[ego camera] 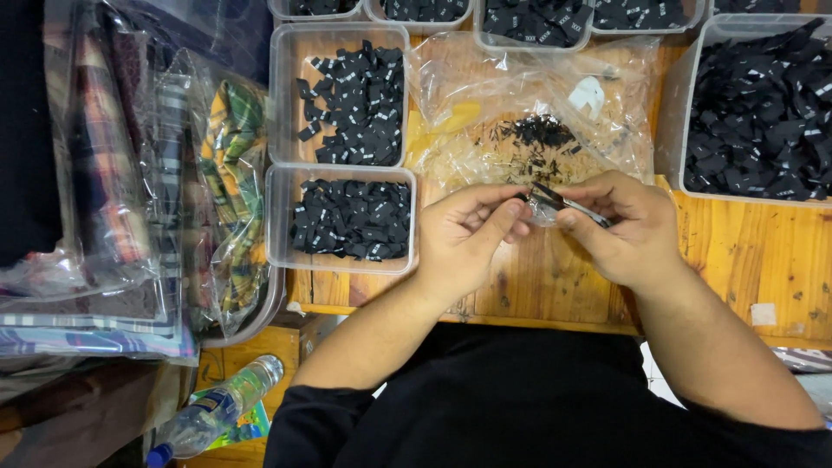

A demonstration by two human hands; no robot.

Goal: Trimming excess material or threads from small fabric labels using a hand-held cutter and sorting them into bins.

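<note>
Both hands, left hand point(468, 232) and right hand point(626, 227), pinching small clear bag point(548, 206) over wooden table point(745, 251).

- The small fabric labels point(351, 217) in the clear plastic tubs point(279, 217) are black with tiny white marks.
- The wooden tabletop point(745, 260) is warm orange-brown with dark knots.
- The bagged cloth point(230, 182) is plaid in green, yellow and orange.
- The folded fabric point(95, 334) beneath is striped blue, purple and white.
- The bottle point(217, 412) is clear with a blue cap.
- The person's shirt point(520, 407) is black.
</note>
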